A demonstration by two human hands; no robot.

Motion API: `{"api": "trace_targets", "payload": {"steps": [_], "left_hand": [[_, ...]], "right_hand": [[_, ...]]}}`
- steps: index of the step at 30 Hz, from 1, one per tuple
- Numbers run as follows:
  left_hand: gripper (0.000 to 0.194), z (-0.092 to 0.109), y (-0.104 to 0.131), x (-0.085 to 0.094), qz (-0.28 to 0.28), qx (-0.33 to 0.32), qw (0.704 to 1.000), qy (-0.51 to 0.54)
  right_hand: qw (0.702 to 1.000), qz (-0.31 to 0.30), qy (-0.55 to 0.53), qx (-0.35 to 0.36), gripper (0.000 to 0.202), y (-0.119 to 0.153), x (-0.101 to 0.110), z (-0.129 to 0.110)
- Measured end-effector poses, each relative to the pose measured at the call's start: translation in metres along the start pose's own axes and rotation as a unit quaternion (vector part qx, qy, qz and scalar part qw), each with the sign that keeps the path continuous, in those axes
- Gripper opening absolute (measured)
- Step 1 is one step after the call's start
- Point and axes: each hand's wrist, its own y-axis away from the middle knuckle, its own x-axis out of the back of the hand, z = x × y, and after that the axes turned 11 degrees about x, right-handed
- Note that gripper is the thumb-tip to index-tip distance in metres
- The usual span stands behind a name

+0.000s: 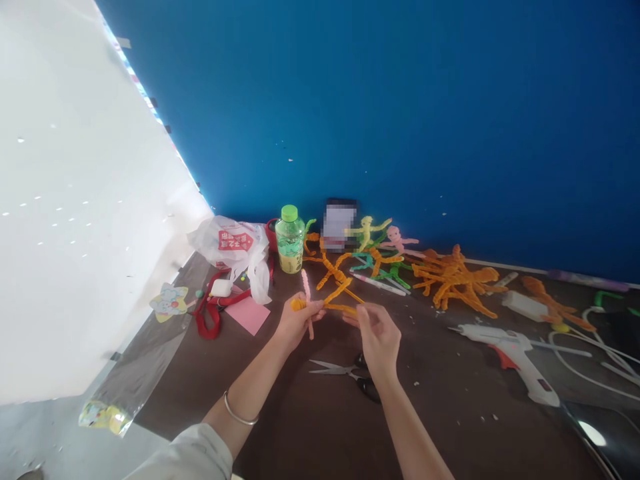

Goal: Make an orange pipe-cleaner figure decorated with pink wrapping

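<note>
Between my hands, above the dark table, is an orange pipe-cleaner figure (340, 291) with a rounded end and twisted limbs. My left hand (296, 321) is closed round its body, the rounded orange end showing at the thumb side. A pink pipe cleaner (307, 285) sticks up from that same hand, its lower end hanging below the fingers. With thumb and fingertips, my right hand (381, 339) pinches the end of one orange limb. Scissors (333, 368) with black handles lie spread on the table below, partly hidden by my right wrist.
A bottle with a green cap (290, 243) stands behind my hands, beside a white plastic bag (235, 240). Orange pipe-cleaner pieces (457, 280) pile up at the right, near a glue gun (515, 357). Pink paper (249, 315) lies left; a blue wall (400, 107) rises behind.
</note>
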Motion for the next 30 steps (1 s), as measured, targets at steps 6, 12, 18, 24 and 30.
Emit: {"api": "trace_targets", "payload": {"steps": [6,12,18,24,30], "left_hand": [[0.042,0.001,0.003,-0.001,-0.002,-0.030,0.998,-0.049],[0.042,0.003,0.005,0.000,-0.005,-0.031,0.996,-0.086],[0.040,0.004,0.003,0.003,-0.001,-0.033,0.995,-0.098],[0.037,0.004,0.001,0.007,0.016,-0.041,0.992,-0.118],[0.039,0.005,0.005,0.003,0.024,-0.026,0.991,-0.126]], "right_hand": [[0.932,-0.073,-0.180,-0.305,0.045,-0.009,0.004,-0.003],[0.893,-0.184,-0.194,-0.361,0.037,-0.012,0.007,-0.006],[0.885,-0.211,-0.230,-0.345,0.031,-0.011,0.010,-0.009],[0.927,-0.189,-0.159,-0.281,0.026,-0.008,0.007,-0.003],[0.953,-0.097,-0.132,-0.254,0.023,-0.008,0.007,0.005]]}}
